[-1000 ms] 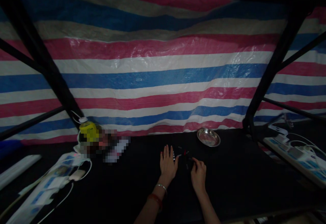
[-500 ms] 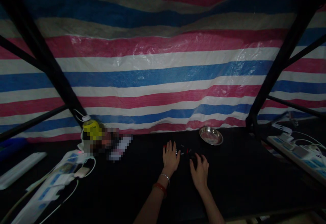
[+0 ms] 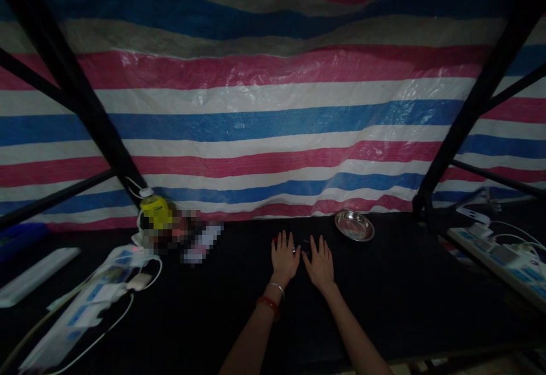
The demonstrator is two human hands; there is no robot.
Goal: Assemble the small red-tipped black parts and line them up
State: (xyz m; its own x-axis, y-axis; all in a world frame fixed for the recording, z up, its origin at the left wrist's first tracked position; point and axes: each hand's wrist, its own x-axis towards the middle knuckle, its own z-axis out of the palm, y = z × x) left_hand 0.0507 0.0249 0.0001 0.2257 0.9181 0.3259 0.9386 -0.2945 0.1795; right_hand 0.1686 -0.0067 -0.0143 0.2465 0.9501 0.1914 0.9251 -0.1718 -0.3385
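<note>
My left hand (image 3: 284, 258) lies flat, palm down, on the black table (image 3: 409, 295), fingers spread; a silver bangle and a red band circle its wrist. My right hand (image 3: 319, 262) lies flat right beside it, fingers apart, thumbs nearly touching. A small red piece (image 3: 275, 240) peeks out by my left fingertips; the other small dark parts are hidden under my hands. Neither hand grips anything that I can see.
A small steel dish (image 3: 354, 225) sits to the right of my hands near the striped tarp (image 3: 273, 136). A yellow bottle (image 3: 156, 212) stands at the left. White power strips with cables lie at the left (image 3: 81, 312) and right (image 3: 499, 255). Black frame bars cross both sides.
My right hand has moved left and flattened beside my left hand, covering the small parts. My left hand shifted slightly forward. The view has tilted up a little.
</note>
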